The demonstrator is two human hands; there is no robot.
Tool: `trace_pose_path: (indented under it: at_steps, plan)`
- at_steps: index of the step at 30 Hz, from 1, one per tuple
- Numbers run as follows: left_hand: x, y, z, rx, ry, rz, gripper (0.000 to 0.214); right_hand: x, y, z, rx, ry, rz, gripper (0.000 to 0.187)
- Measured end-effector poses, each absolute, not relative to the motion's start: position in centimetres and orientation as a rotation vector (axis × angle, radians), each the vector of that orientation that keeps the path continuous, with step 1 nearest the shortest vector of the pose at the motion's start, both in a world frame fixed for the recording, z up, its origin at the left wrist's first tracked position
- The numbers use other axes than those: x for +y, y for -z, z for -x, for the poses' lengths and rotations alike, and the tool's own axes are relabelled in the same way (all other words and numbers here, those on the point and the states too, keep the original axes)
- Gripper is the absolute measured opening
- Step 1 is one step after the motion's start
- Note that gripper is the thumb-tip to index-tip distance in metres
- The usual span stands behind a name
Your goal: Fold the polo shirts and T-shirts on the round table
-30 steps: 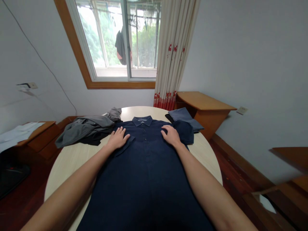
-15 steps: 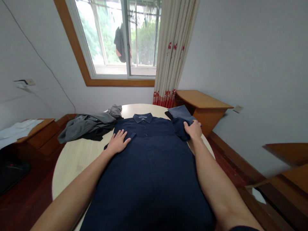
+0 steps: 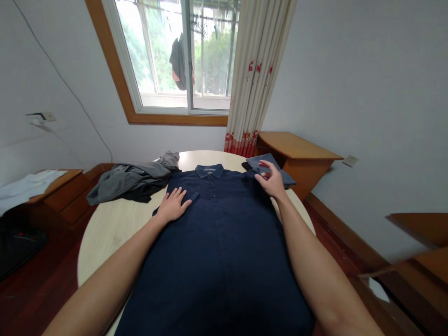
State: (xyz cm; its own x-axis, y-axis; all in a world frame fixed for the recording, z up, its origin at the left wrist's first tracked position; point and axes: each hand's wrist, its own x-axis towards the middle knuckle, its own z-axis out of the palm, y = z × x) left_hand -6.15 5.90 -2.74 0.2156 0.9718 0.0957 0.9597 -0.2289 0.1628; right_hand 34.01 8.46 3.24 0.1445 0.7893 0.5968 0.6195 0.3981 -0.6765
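Observation:
A dark navy button-front shirt (image 3: 217,233) lies face up, its collar at the far end and its lower part towards me. My left hand (image 3: 173,204) rests flat on the shirt's left side, fingers spread, beside the turned-in left sleeve. At the right shoulder, my right hand (image 3: 271,179) has its fingers curled at the right sleeve, which it appears to pinch; the fingertips partly hide the cloth. Just behind this hand sits a folded grey-blue garment (image 3: 285,176), with something black under it.
The shirt lies on a round pale table (image 3: 108,233). Crumpled grey clothes (image 3: 129,179) lie at its far left, with black cloth beneath. A wooden desk (image 3: 297,147) stands beyond the right edge, next to a curtain (image 3: 259,70) and window. White cloth (image 3: 31,184) lies on furniture at left.
My right hand has moved inward to the left and slightly away from me, and the right sleeve has come in with it. My left hand stays in place on the shirt.

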Motion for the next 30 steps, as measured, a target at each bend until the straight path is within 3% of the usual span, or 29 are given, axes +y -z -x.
trace_pose_path:
  at_steps: [3, 10, 16, 23, 30]
  plan:
    - [5.9, 2.8, 6.2, 1.901, -0.292, -2.406, 0.070, 8.4, -3.0, -32.7, -1.548, -0.423, 1.157, 0.071]
    - [5.9, 2.8, 6.2, 1.908, -0.274, -2.399, 0.069, 8.6, -0.4, -31.7, -1.899, -0.240, 1.548, 0.036]
    - [5.8, 2.7, 6.2, 1.906, -0.291, -2.395, 0.069, 8.6, 1.4, -29.0, -2.255, -0.231, 1.732, 0.064]
    - [5.8, 2.5, 6.1, 1.899, -0.264, -2.381, 0.070, 8.1, 1.8, -27.3, -2.373, -0.334, 1.721, 0.082]
    - [5.7, 2.6, 6.1, 1.897, -0.273, -2.388, 0.069, 7.9, 1.5, -27.0, -2.327, -0.318, 1.793, 0.072]
